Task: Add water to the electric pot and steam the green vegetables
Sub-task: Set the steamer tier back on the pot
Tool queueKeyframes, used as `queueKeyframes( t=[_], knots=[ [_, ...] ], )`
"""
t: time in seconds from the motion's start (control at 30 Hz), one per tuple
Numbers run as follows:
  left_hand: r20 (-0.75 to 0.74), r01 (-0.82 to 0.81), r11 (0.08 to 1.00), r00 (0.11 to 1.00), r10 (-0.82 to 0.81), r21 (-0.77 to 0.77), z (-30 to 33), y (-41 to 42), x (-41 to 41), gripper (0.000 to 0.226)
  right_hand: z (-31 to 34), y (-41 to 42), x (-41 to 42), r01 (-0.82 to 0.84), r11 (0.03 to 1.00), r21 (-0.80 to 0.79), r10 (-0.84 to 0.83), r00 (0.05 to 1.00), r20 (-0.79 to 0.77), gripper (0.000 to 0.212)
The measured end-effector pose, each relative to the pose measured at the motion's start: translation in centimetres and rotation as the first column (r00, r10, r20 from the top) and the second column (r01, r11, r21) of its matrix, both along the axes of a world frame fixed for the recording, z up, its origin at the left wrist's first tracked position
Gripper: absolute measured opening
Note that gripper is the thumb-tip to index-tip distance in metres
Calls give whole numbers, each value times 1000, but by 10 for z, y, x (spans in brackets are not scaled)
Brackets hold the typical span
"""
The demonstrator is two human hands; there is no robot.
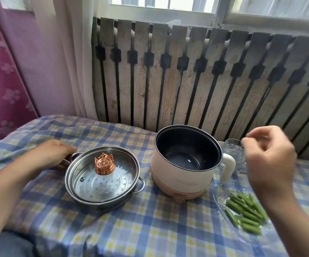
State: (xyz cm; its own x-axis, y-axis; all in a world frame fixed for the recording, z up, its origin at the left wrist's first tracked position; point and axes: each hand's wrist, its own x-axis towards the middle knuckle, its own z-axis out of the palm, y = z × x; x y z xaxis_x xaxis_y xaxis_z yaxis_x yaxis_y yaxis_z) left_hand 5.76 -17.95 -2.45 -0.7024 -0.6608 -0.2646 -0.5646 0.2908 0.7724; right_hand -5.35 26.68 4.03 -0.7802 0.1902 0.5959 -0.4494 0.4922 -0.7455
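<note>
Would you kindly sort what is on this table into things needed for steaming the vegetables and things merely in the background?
Needed: electric pot, open and empty; steamer basket with glass lid; glass cup; cut green vegetables on a clear plate.

Background: checked tablecloth; radiator; curtain; window.

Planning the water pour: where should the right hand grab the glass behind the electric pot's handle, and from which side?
Judging by its pose, take the glass around its upper wall, coming from the right with the right hand, which hovers open beside it. It stands upright, and the electric pot with its white handle blocks its left side. Its lower part is hidden.
</note>
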Motion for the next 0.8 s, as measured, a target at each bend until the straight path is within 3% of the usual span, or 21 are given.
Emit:
queueKeyframes(
  t=[0.07, 0.17, 0.23, 0.3, 0.4, 0.5, 0.8],
  knots=[
    [12, -2, 1000, 1000, 2, 16, 1, 3, 0, 27, -6, -23, 34, -216, 976, 37, 217, 976, -33, 13],
    [9, -10, 999, 1000, 10, 42, 2, 5, -1, 32, -36, -58, 76, -530, 834, 155, 511, 847, 145, 6],
    [10, -19, 998, 1000, 18, 57, 3, 8, -2, 32, -61, -77, 94, -664, 725, 184, 594, 738, 321, 15],
    [13, -27, 997, 1000, 26, 67, 3, 9, -2, 32, -83, -93, 103, -744, 635, 208, 608, 647, 460, 39],
    [8, -28, 997, 1000, 27, 76, 4, 10, -1, 30, -97, -104, 105, -789, 585, 188, 603, 579, 549, 68],
    [-7, -21, 998, 1000, 22, 59, 6, 12, 1, 29, -97, -112, 105, -796, 601, 76, 645, 539, 542, 78],
    [-100, -31, 999, 995, 28, -30, 11, 11, 5, 27, -89, -118, 107, -738, 672, -61, 672, 573, 470, 72]
  ],
)
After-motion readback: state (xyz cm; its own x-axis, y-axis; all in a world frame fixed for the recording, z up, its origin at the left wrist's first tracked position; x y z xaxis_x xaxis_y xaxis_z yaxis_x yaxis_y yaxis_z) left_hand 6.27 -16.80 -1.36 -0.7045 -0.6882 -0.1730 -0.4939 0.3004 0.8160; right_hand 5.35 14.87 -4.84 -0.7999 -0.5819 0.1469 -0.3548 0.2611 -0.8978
